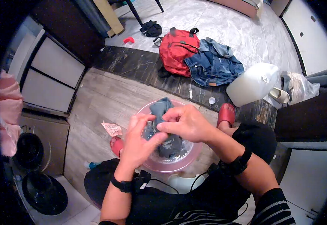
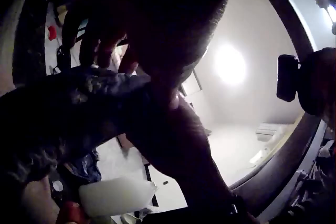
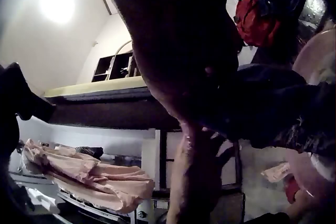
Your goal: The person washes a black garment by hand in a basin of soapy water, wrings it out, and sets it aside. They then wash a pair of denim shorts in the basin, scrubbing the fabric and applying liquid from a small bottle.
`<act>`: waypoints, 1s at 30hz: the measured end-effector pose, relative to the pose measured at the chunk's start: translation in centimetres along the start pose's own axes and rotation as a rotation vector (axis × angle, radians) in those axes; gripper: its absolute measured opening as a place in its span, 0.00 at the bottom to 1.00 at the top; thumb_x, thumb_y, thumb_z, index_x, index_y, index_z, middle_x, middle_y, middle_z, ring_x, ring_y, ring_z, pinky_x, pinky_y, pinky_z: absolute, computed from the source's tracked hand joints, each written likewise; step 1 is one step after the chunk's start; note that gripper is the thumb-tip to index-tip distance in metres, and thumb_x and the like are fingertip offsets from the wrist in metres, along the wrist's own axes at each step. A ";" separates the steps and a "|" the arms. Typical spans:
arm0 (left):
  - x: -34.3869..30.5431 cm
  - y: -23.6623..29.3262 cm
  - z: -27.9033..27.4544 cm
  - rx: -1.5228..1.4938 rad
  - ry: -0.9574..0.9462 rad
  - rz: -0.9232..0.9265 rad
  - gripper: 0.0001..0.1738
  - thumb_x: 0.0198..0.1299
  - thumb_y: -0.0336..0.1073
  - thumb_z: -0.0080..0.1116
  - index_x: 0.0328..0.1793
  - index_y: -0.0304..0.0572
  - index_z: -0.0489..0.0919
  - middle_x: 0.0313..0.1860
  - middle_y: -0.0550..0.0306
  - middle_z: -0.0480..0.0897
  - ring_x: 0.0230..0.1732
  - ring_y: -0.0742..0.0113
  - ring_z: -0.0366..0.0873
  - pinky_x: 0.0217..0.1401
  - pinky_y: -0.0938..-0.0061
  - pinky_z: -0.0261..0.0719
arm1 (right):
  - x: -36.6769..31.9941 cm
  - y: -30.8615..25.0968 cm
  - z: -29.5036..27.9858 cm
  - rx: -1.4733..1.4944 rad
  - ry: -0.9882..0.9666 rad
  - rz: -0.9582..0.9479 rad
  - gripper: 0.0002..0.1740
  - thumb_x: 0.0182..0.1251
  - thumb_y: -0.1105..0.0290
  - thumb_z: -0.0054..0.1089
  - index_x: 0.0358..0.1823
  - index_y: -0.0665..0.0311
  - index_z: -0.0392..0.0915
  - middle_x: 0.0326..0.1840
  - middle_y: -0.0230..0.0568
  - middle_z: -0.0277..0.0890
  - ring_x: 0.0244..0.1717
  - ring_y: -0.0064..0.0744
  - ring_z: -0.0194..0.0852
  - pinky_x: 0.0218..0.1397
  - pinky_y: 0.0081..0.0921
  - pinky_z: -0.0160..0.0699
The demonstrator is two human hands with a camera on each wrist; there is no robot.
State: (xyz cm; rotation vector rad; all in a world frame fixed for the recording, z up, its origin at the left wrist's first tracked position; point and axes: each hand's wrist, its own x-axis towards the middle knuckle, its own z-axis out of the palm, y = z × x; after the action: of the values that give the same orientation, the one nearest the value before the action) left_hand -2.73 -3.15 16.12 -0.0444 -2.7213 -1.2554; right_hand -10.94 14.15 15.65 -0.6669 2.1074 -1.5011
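Observation:
A wet, dark grey-blue cloth [image 1: 171, 147] hangs from both hands into a pink basin [image 1: 171, 167] of sudsy water. The right hand [image 1: 188, 123] pinches its upper part between thumb and curled fingers. Facing it, the left hand [image 1: 139, 139] has bent fingers and thumb around the cloth's left side. In the left wrist view the cloth [image 2: 58, 113] stretches below the left hand [image 2: 163, 29], whose thumb lies against it. Deep shadow covers the right hand [image 3: 178, 35] in the right wrist view, with the cloth [image 3: 268, 108] beside it.
Beyond the basin are a red backpack [image 1: 176, 52], a denim garment [image 1: 216, 67] and a white jug [image 1: 251, 84]. Red slippers [image 1: 226, 114] flank the basin. A pink wrapper [image 1: 112, 128] lies on the floor. Black basins [image 1: 45, 193] stand at left.

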 end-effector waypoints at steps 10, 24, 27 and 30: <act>-0.8 -2.4 0.8 -0.770 -0.051 -0.417 0.10 0.61 0.27 0.58 0.49 0.37 0.77 0.42 0.62 0.80 0.43 0.78 0.75 0.48 0.79 0.74 | 1.1 1.9 -0.3 -0.224 -0.019 -0.076 0.11 0.67 0.64 0.55 0.37 0.63 0.80 0.27 0.44 0.76 0.29 0.30 0.73 0.36 0.30 0.72; -1.1 -4.9 1.1 -1.311 0.019 -0.504 0.16 0.51 0.25 0.46 0.48 0.37 0.73 0.43 0.56 0.79 0.44 0.67 0.76 0.51 0.73 0.74 | -0.1 0.4 0.6 -0.576 -0.054 0.015 0.24 0.53 0.49 0.67 0.43 0.59 0.81 0.33 0.50 0.81 0.37 0.49 0.81 0.42 0.42 0.78; -0.8 -3.9 1.2 -1.352 0.042 -0.508 0.17 0.50 0.27 0.46 0.48 0.37 0.73 0.46 0.54 0.79 0.48 0.62 0.76 0.57 0.69 0.73 | -0.2 -1.2 0.3 -0.720 -0.229 0.173 0.36 0.50 0.36 0.62 0.44 0.64 0.80 0.33 0.53 0.81 0.39 0.50 0.81 0.43 0.43 0.78; -0.5 -3.9 1.1 -1.429 0.069 -0.507 0.18 0.51 0.27 0.44 0.50 0.35 0.72 0.47 0.54 0.78 0.51 0.64 0.74 0.59 0.71 0.71 | -0.3 -0.1 0.9 -0.722 -0.288 0.144 0.46 0.46 0.27 0.57 0.42 0.68 0.80 0.33 0.56 0.80 0.39 0.52 0.81 0.44 0.43 0.77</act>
State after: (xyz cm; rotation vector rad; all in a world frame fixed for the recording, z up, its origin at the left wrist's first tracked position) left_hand -2.72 -4.80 12.42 0.5223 -1.2372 -2.8952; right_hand -10.09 13.66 15.45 -0.8831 2.3774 -0.4945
